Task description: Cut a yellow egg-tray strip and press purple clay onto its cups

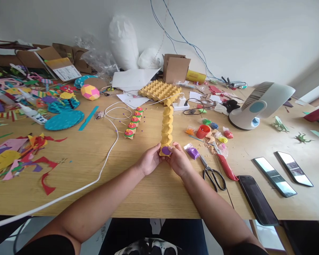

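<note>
A long yellow strip of egg carton [167, 122] points away from me over the middle of the table. My left hand [150, 159] grips its near end from the left side. On the right side of that same end, my right hand [179, 159] presses a flat purple disc [165, 151], apparently clay, against the last cup. To the left stands another egg-carton strip [133, 123], decorated in red and green with thin pins sticking out. A bag of purple clay [193, 152] and black-handled scissors [212, 174] lie just right of my right hand.
A white cable [106, 159] crosses the table on the left. Behind the strip are a yellow egg tray [159, 90] and a power strip [181, 105]. A red knife [226, 167], phones [257, 200] and a white fan [260, 102] occupy the right. Paper scraps [13, 152] cover the left.
</note>
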`<state>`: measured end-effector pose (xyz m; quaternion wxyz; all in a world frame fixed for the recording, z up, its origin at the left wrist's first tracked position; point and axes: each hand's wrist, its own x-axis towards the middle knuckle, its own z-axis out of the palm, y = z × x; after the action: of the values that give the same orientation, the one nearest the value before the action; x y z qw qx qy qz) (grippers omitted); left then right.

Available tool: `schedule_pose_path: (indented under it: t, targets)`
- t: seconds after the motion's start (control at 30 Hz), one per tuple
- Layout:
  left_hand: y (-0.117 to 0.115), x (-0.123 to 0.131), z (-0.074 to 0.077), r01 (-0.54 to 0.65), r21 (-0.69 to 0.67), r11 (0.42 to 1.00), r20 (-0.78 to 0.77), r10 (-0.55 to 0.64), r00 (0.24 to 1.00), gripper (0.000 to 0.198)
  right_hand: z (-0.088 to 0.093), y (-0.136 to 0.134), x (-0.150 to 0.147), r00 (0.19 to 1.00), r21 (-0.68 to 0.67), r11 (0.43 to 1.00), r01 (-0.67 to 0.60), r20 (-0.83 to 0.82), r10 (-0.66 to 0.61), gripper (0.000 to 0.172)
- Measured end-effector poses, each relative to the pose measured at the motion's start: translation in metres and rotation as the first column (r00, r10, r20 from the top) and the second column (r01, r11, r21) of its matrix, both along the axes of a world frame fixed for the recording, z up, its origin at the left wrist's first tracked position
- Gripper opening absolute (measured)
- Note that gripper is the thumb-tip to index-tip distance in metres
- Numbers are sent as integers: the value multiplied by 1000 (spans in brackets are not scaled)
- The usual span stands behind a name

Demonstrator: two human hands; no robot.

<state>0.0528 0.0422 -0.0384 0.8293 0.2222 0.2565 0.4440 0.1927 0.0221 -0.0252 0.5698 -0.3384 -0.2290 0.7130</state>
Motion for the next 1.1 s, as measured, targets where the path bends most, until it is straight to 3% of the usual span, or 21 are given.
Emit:
schedule_pose_path:
  t: [0.2, 0.5, 0.83, 1.1]
  targets:
    - [-1, 2, -2, -11, 66, 998, -70, 15, 997, 17, -5, 4, 1, 998, -55, 997, 54, -38, -56, 33]
    - [3, 0, -7, -79, 35, 996, -49, 81, 996, 22, -13, 5, 2, 985, -46, 999, -18, -170, 10, 26]
    - [2, 1, -8, -65, 85, 994, -3, 66, 998, 27, -13, 5, -1, 986, -49, 999, 1, -168, -9, 29]
    - [1, 0, -4, -81, 14, 997, -43, 81, 996, 24, -9, 2, -4, 987, -54, 999, 3, -160, -11, 31]
